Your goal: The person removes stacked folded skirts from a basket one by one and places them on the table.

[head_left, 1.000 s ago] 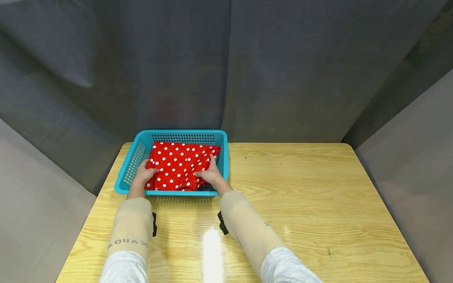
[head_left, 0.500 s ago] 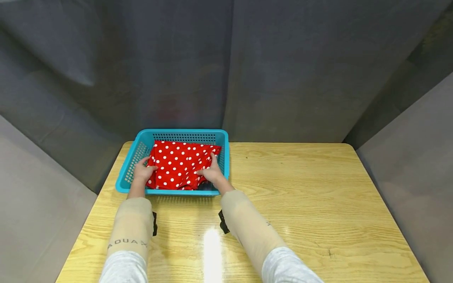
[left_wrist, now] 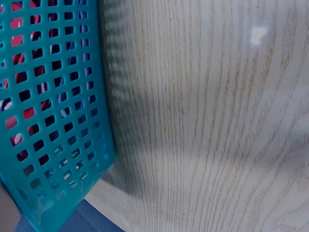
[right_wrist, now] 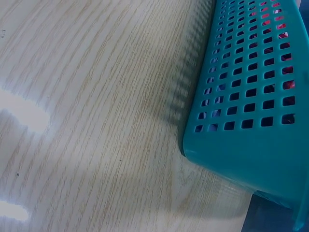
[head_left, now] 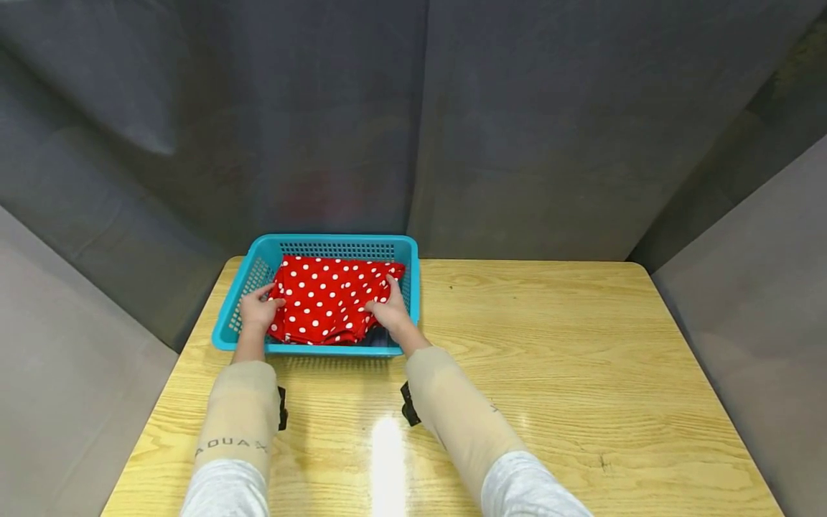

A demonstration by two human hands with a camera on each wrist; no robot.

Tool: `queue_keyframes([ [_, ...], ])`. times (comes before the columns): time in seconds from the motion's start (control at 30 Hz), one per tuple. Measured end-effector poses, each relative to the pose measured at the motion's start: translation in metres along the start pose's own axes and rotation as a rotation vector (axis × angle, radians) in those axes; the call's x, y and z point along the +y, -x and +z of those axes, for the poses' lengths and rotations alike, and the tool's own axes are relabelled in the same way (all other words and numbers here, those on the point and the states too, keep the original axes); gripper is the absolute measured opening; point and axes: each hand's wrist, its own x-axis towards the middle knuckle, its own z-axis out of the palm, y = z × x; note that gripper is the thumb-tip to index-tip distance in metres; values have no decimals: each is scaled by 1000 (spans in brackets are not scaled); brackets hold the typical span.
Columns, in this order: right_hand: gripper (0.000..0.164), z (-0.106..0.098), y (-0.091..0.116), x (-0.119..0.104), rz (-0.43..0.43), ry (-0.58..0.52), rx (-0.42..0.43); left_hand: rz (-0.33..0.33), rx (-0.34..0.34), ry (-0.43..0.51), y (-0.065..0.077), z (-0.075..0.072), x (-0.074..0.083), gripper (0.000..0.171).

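Note:
A folded red cloth with white polka dots (head_left: 329,298) lies inside a blue-green plastic basket (head_left: 323,350). My left hand (head_left: 257,313) reaches over the basket's front rim to the cloth's left edge, its thumb and fingers spread and touching it. On the opposite side, my right hand (head_left: 391,314) rests at the cloth's right edge, thumb and index finger extended over the fabric. Fingers other than these are partly hidden. Both wrist views show mainly the basket's perforated wall, with red fabric (left_wrist: 17,41) and something bluish behind the holes.
The basket stands at the back left corner of a wooden table (head_left: 549,373). Behind the table hangs a dark grey curtain (head_left: 517,129). Dark, bluish material (head_left: 381,339) shows under the cloth at the basket's front right.
Both hands have shifted slightly outward and away from me, with the thumbs drawn back toward the cloth's edges. The cloth stays in the basket, its front right edge slightly farther back.

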Motion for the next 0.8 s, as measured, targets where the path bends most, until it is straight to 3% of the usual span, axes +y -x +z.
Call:
queue_keyframes([
  [0.23,75,-2,0,-2,19,-77,41,22,26,12,-1,2,-1,45],
  [0.6,72,-2,1,-2,49,-129,13,-42,-68,84,0,1,-2,49],
  [0.8,72,-3,2,-2,71,-167,18,-78,-150,121,-1,1,0,66],
])
